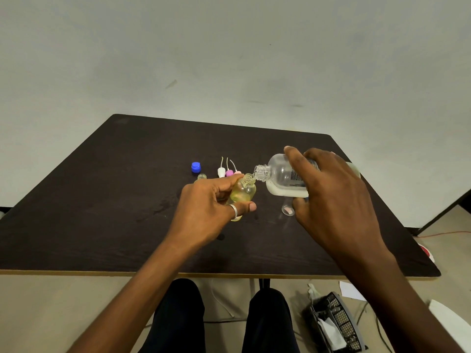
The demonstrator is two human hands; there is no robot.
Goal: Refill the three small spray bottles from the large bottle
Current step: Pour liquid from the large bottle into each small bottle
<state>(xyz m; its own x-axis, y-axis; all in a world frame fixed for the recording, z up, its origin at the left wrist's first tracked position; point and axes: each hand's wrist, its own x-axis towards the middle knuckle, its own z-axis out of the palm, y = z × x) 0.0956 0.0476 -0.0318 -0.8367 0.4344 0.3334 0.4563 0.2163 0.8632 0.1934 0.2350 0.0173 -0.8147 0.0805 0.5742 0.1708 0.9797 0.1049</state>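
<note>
Person seated at a dark surface (102, 200), both arms out over it. Left hand (204, 212) closed round a small clear bottle (242, 193), uncapped and tilted, yellowish liquid inside; a ring on one finger of that hand. Right hand (331, 200) wrapped over a large clear bottle (280, 174), tipped on its side, whitish liquid pooled along its lower wall. The large bottle's open neck touches the small bottle's mouth, above the middle of the surface.

Toward the far edge: a blue cap (195, 167), and just beside it the neck of a second small bottle (202, 176), mostly hidden behind the left hand. Right of these, three spray tops (229, 171) lying close together, white, magenta, pale pink, dip tubes pointing to the far edge. A small clear item (288, 209) with something pink in it lies beside the right thumb; what it is, cannot tell.
</note>
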